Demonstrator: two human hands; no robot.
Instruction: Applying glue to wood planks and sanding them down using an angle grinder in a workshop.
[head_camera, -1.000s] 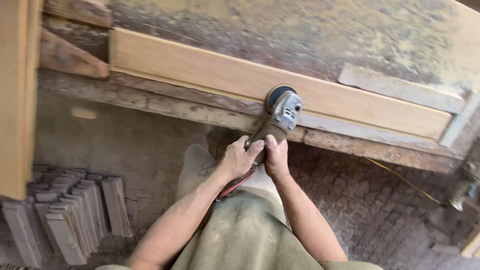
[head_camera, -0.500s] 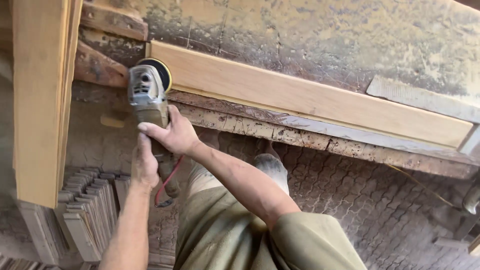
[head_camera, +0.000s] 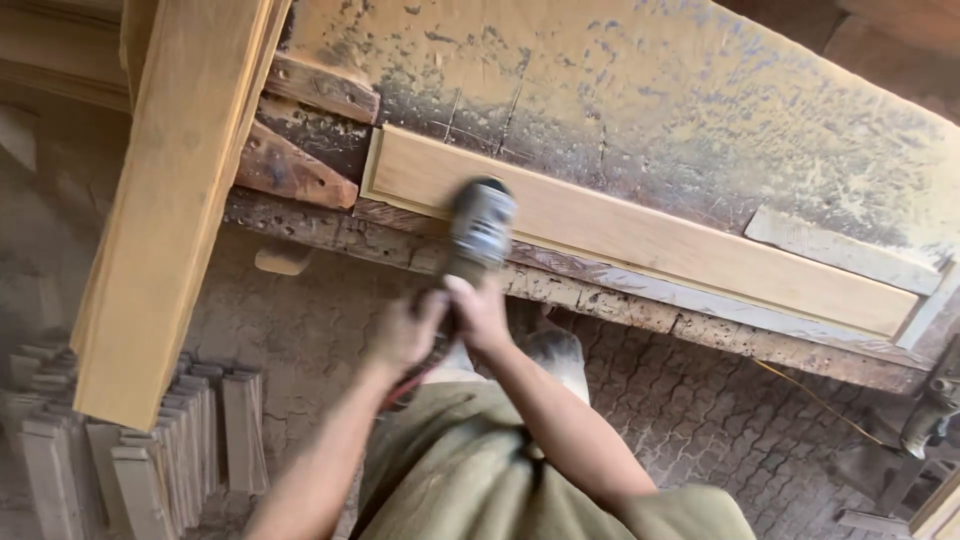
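Note:
I hold a grey angle grinder (head_camera: 478, 232) with both hands. My left hand (head_camera: 405, 332) and my right hand (head_camera: 479, 315) grip its handle side by side, blurred by motion. Its disc rests on a long pale wooden board (head_camera: 650, 240) that lies along the front of a worn, dusty workbench (head_camera: 640, 100). The grinder sits near the board's left part. A red cable (head_camera: 408, 385) hangs below my hands.
A tall light plank (head_camera: 170, 210) leans at the left. Small wooden pieces (head_camera: 150, 450) are stacked on the floor below it. Wooden stop blocks (head_camera: 295, 170) hold the board's left end. Another power tool (head_camera: 925, 415) sits at the right edge. My shoe (head_camera: 560, 355) is on the paved floor.
The grinder has swept from the board's middle to its left end and now back rightward along the board. My view has shifted up and left.

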